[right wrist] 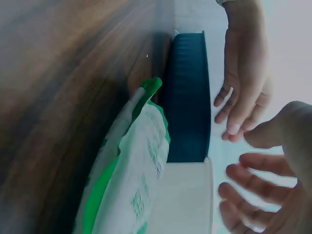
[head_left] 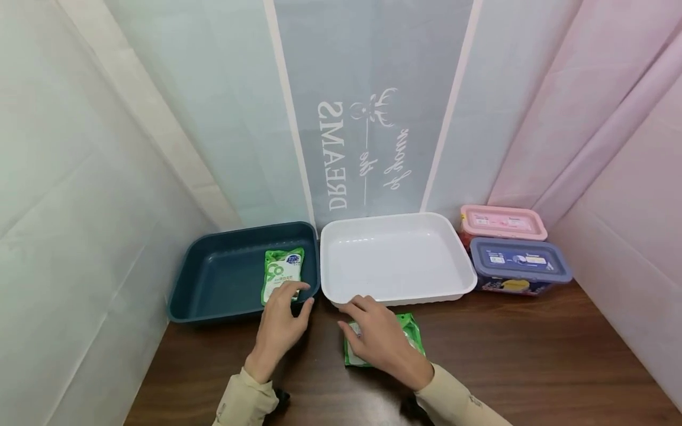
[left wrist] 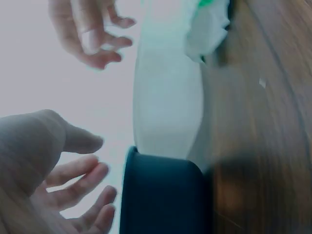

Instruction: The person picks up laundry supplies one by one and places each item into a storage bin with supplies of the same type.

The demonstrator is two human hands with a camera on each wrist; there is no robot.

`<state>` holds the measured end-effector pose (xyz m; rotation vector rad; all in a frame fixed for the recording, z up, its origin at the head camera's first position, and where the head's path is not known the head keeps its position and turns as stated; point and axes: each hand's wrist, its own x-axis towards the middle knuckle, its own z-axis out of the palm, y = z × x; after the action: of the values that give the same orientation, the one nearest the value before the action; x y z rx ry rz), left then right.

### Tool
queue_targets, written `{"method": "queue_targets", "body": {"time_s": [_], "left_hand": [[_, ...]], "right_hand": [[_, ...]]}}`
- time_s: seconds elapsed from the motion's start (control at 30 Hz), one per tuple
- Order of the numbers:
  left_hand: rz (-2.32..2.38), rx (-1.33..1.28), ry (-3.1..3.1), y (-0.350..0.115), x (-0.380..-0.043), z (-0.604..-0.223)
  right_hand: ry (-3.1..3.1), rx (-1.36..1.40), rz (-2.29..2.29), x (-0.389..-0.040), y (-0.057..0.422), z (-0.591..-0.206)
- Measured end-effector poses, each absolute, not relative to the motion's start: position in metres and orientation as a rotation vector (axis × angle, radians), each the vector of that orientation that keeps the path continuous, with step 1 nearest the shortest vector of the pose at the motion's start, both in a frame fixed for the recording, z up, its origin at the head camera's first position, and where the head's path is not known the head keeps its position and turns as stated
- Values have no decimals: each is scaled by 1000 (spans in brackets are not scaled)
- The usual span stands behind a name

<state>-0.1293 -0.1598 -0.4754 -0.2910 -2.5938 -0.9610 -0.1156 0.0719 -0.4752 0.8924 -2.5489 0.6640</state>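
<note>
My left hand hovers by the front right corner of a dark teal tray, its fingers relaxed and holding nothing. Inside that tray, at the right end, lies a green and white pouch, partly covered by the left fingertips in the head view. My right hand is over a second green and white pouch on the table, with loose, bent fingers and nothing between them. The right wrist view shows this pouch apart from the right hand.
A white tray stands to the right of the teal one. Beyond it are a pink-lidded box and a blue-lidded box. Fabric curtains rise behind and at both sides of the wooden table.
</note>
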Motion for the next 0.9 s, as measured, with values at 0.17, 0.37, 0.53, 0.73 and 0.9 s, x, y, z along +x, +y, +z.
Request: {"method": "queue_targets", "body": {"time_s": [0.17,0.37,0.53,0.73,0.9], "left_hand": [[-1029,-331,-2694,-159,-123,-465],[-1090,-412,-2809,-152,-116,-463],[-1138,-510,-2905,-150,-115,-469],[-1152,-578,-3051,-147,-116,-477],[-1175,-688,-3109,-144,-115,-480]], "right_hand": [[-2611,836,619,-112,85,-472],[-2821,805,544,-111,100,-467],[-3014,834,530,-111,106,-466],[-3085,959,467,-113,108,-464],[-3107,992,433,-111,103,-466]]}}
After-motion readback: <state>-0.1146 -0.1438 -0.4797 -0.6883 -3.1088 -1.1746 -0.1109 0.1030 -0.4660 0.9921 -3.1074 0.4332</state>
